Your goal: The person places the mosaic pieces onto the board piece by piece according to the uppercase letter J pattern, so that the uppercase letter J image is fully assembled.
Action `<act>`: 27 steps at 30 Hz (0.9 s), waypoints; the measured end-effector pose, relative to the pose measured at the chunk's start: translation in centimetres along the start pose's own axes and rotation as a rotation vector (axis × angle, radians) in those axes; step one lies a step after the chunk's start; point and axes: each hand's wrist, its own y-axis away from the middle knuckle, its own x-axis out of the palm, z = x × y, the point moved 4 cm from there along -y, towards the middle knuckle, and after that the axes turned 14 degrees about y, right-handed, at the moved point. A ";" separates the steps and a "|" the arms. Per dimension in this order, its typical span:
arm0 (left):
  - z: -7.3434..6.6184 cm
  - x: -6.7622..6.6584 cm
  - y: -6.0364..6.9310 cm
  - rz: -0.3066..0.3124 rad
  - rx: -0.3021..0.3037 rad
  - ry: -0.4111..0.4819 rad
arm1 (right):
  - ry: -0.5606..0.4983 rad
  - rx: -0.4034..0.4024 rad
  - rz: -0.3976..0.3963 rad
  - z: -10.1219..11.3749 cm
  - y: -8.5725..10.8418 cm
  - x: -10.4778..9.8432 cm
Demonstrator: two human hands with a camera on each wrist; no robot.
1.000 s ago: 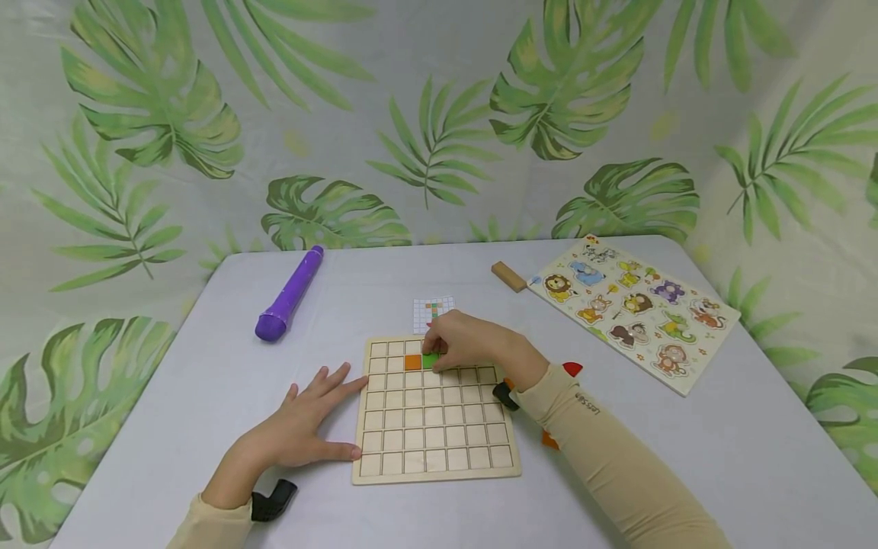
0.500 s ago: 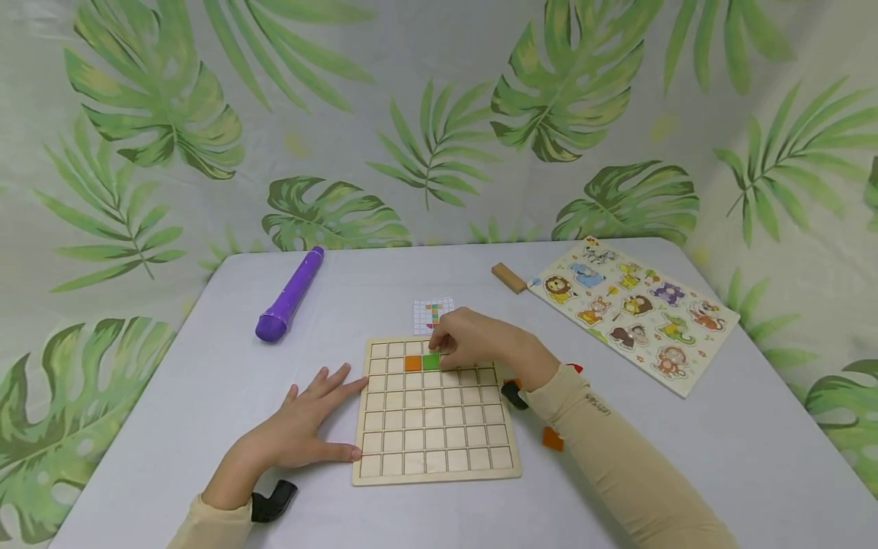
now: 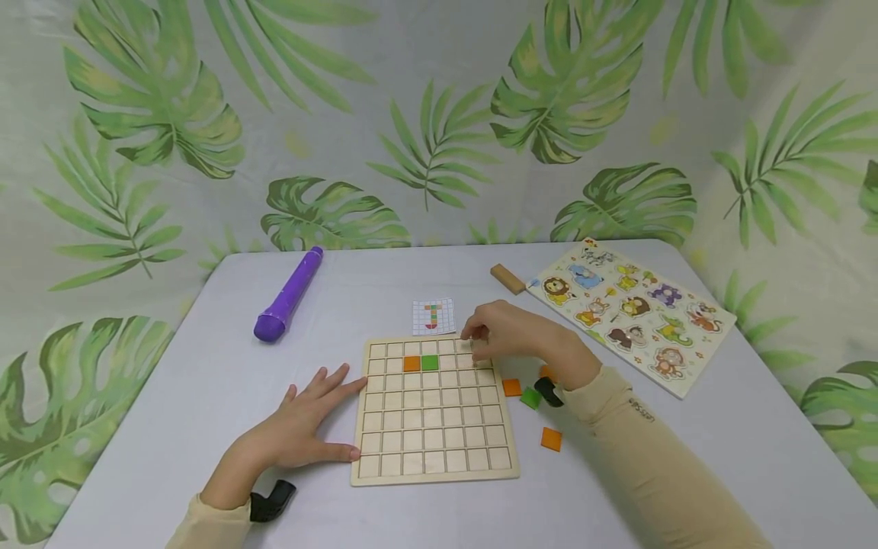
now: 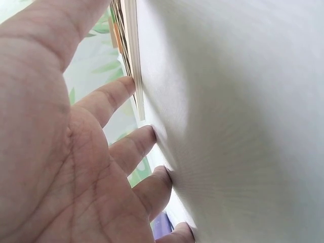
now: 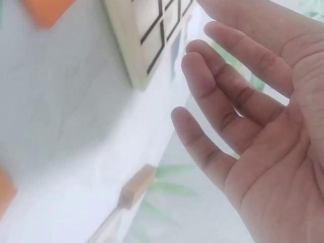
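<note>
Presently I have the left hand spread wide out there, thumb and a finger touching the wooden board. My right hand, loosely curved and holding nothing, hovers by its far right corner. On the grid, 1 orange tile and 1 green tile sit side by side; 4 loose tiles show to the right.

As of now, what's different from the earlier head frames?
The right hand let go of the green square tile and moved right, to the upper right corner of the wooden grid board; it holds nothing. The pattern card and a loose green tile came into full view.

Unchanged: left hand, orange square tile, purple toy microphone.
</note>
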 end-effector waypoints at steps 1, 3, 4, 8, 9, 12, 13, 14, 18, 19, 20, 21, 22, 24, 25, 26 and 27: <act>0.0 0.0 0.0 0.000 0.000 -0.001 | 0.000 0.007 0.002 -0.1 0.3 -0.1; 0.0 0.0 0.0 0.000 -0.002 -0.002 | 0.003 0.020 0.005 -0.4 0.8 -0.2; 0.0 -0.1 0.0 0.000 -0.003 -0.002 | 0.004 0.025 0.007 -0.5 1.0 -0.2; 0.0 -0.1 0.0 0.003 -0.009 -0.001 | -0.002 0.040 0.019 -1.0 1.9 -0.1; 0.0 -0.1 0.0 0.004 -0.010 0.000 | -0.002 0.042 0.023 -1.1 2.2 -0.1; 0.0 -0.1 0.0 0.007 -0.012 0.003 | -0.009 0.051 0.033 -1.4 3.0 0.1; 0.0 -0.1 0.0 0.008 -0.012 0.003 | -0.007 0.050 0.035 -1.4 3.3 0.1; 0.0 -0.1 0.0 0.008 -0.011 0.004 | -0.012 0.057 0.039 -1.5 3.6 0.2; 0.0 -0.1 0.0 0.007 -0.007 0.003 | -0.020 0.077 0.047 -1.8 4.6 0.7; 0.0 -0.1 0.0 0.006 -0.005 0.005 | -0.023 0.083 0.049 -1.9 4.9 0.8; 0.0 -0.1 0.0 0.005 -0.002 0.004 | -0.029 0.089 0.050 -2.0 5.1 1.0; 0.0 -0.1 0.0 0.004 0.001 0.004 | -0.028 0.091 0.049 -2.1 5.4 1.1; 0.0 -0.1 0.0 0.003 0.002 0.004 | -0.029 0.098 0.049 -2.2 5.6 1.2; 0.0 0.0 0.0 0.001 0.005 0.004 | -0.034 0.105 0.046 -2.4 6.0 1.5; 0.1 0.0 0.0 0.001 0.005 0.005 | -0.031 0.102 0.043 -2.4 6.2 1.6; 0.1 0.0 0.0 0.002 0.004 0.005 | -0.028 0.099 0.040 -2.5 6.4 1.7; 0.2 0.0 0.0 0.002 0.003 0.007 | -0.026 0.096 0.038 -2.6 6.6 1.8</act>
